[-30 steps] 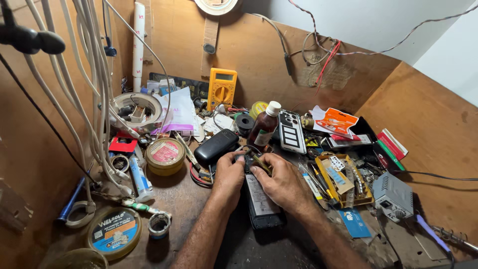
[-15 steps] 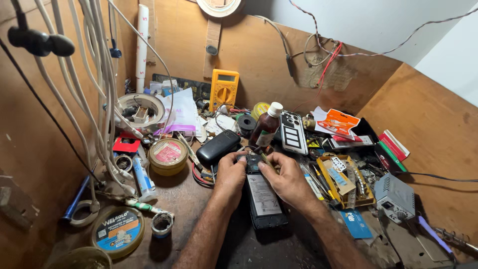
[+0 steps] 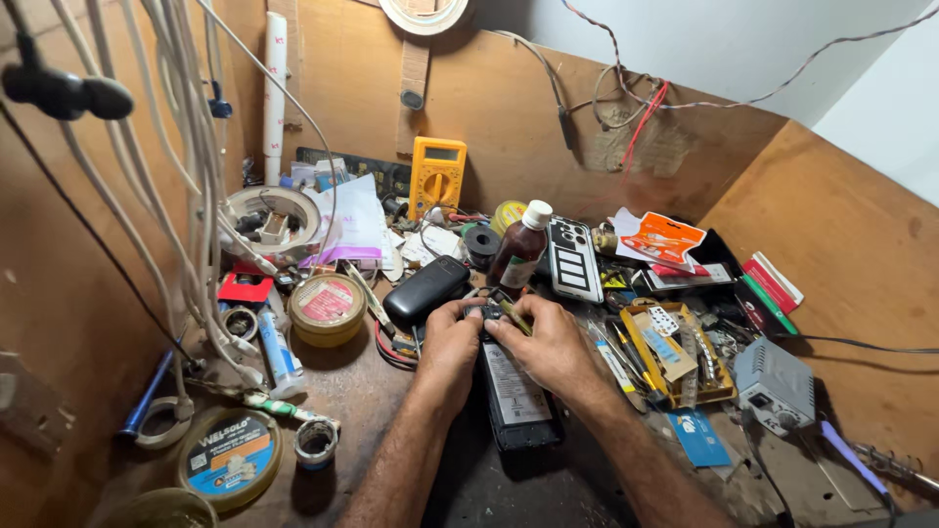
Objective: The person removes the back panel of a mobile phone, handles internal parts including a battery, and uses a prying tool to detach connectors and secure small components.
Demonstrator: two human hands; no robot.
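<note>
Black, flat and oblong, a battery pack lies on the cluttered wooden bench between two bare hands working at its far end.

Left hand is curled shut on the pack's top left corner, fingers bent over the edge; right hand is closed too, pinching a slim yellowish tool against that same end, so the fingertips of both nearly meet. A pale label runs down the pack toward the person. Just beyond the left hand sits a dark rounded case, and behind the knuckles stands a brown bottle with a white cap. A yellow multimeter leans on the back board. Round yellow tin with a pink lid sits to the left, and a yellow tray of small tools to the right of the right wrist. White cables hang down at the left side.
</note>
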